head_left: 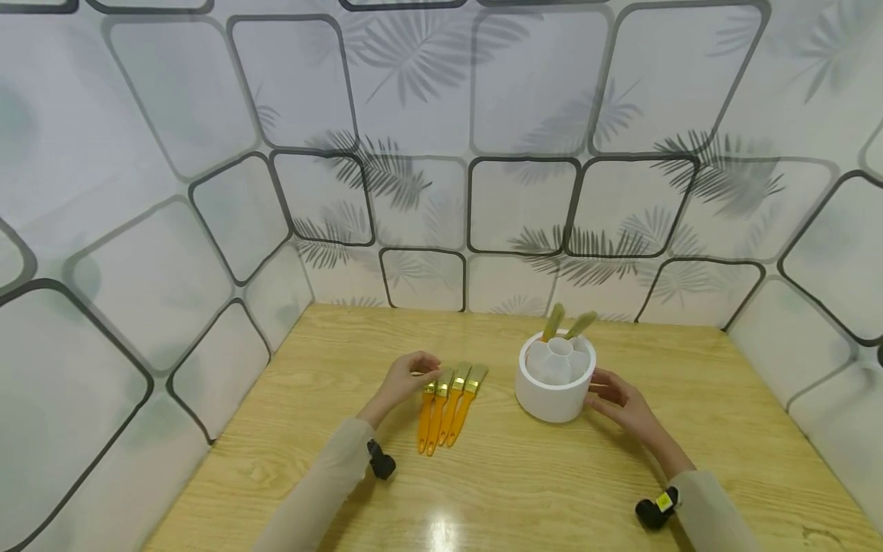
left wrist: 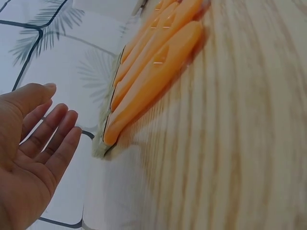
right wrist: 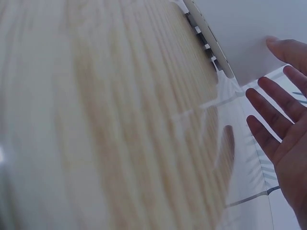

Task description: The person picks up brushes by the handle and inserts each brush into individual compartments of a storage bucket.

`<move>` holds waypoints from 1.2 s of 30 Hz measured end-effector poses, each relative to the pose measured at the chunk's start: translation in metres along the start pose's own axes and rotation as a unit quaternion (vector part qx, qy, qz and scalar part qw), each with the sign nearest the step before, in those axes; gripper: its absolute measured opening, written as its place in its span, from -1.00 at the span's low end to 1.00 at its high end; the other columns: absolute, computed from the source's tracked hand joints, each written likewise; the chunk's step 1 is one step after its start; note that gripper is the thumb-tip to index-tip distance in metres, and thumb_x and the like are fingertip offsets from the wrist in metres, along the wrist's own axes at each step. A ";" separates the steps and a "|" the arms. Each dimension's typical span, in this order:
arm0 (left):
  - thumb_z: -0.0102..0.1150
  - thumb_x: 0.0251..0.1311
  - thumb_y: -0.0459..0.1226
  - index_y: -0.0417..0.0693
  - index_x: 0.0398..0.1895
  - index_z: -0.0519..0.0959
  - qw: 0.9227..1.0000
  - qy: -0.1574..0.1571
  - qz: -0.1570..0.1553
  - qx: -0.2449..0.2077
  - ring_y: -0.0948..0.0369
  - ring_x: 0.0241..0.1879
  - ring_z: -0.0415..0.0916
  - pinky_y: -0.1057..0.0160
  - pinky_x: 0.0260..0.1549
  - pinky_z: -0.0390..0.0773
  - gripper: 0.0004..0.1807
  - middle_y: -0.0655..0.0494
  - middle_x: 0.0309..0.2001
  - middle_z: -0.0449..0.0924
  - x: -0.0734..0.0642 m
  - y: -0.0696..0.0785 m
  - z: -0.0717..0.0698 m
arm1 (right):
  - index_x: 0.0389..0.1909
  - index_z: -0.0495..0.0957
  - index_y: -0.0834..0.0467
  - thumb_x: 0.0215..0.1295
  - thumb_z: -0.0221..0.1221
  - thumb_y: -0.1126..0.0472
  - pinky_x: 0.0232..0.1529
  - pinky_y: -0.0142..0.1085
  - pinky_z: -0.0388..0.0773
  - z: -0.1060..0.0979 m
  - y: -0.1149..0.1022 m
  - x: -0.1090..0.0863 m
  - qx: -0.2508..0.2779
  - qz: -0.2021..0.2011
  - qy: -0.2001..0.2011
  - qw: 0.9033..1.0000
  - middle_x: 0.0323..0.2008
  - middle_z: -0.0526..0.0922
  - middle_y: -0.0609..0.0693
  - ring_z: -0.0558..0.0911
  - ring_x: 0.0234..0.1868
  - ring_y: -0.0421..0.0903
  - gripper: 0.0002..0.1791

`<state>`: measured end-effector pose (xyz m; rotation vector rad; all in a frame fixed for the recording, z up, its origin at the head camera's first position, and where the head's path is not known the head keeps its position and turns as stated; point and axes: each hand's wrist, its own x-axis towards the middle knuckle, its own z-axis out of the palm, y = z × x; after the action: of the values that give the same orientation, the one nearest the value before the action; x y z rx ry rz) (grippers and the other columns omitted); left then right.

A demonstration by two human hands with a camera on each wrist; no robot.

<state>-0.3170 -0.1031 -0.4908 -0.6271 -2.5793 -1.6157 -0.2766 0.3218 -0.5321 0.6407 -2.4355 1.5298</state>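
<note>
Six brushes [head_left: 451, 406], one holder [head_left: 550, 402]
Toward the counter's [head_left: 524, 487] far edge, four lie left of two in the holder; your left hand [head_left: 402, 377] and right hand [head_left: 630, 410] are loosely spread alongside.

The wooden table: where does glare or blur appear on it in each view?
Head view: white glare on the yellowish wood-grain table, near the picture's bottom edge; left wrist view: grain blurred beside the glossy orange brush handles; right wrist view: grain blurred too, small bright spot at left edge.
</note>
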 end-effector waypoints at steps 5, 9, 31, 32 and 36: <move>0.23 0.14 -0.28 -0.24 -0.15 0.57 1.000 0.008 -0.003 0.004 0.16 -0.24 0.57 0.33 -0.26 0.55 -0.75 0.00 -0.22 0.64 0.002 -0.016 -0.002 | 0.23 0.31 0.27 0.19 0.19 0.37 -0.02 -0.41 0.49 0.000 0.001 0.000 -0.004 0.004 0.003 1.000 -0.05 0.52 -0.19 0.56 -0.02 -0.09 -0.44; 0.21 0.16 -0.33 -0.30 -0.14 0.56 1.000 -0.001 -0.001 -0.003 0.05 -0.21 0.57 0.27 -0.24 0.56 -0.76 -0.12 -0.20 0.62 -0.002 -0.006 -0.008 | 0.22 0.32 0.25 0.20 0.19 0.35 -0.03 -0.38 0.51 -0.001 0.001 0.000 -0.015 0.011 0.004 1.000 -0.07 0.54 -0.14 0.57 -0.04 -0.01 -0.46; 0.23 0.13 -0.36 -0.29 -0.19 0.58 0.999 0.002 -0.031 0.030 0.17 -0.31 0.55 0.28 -0.30 0.56 -0.79 -0.03 -0.28 0.64 -0.007 -0.027 -0.016 | 0.19 0.37 0.17 0.24 0.19 0.24 -0.03 -0.41 0.49 -0.001 0.001 0.001 -0.028 0.043 0.000 0.999 -0.04 0.53 -0.07 0.52 -0.04 -0.28 -0.52; 0.23 0.13 -0.35 -0.29 -0.19 0.59 0.999 0.000 -0.033 0.031 0.17 -0.32 0.55 0.28 -0.32 0.56 -0.79 -0.03 -0.28 0.64 -0.008 -0.026 -0.016 | 0.19 0.37 0.16 0.24 0.19 0.24 -0.04 -0.43 0.49 -0.001 0.001 0.001 -0.027 0.045 0.000 0.999 -0.04 0.53 -0.08 0.53 -0.05 -0.28 -0.52; 0.23 0.13 -0.32 -0.25 -0.21 0.60 0.998 -0.010 -0.044 0.043 0.20 -0.36 0.55 0.32 -0.36 0.57 -0.81 -0.01 -0.29 0.63 -0.010 -0.025 -0.018 | 0.18 0.38 0.18 0.23 0.20 0.25 -0.07 -0.46 0.49 0.000 0.004 0.001 -0.025 0.046 0.004 0.999 -0.06 0.54 -0.09 0.56 -0.06 -0.21 -0.52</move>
<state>-0.3198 -0.1317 -0.5063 -0.5321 -2.7102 -1.5195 -0.2791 0.3227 -0.5349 0.5203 -2.5210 1.4958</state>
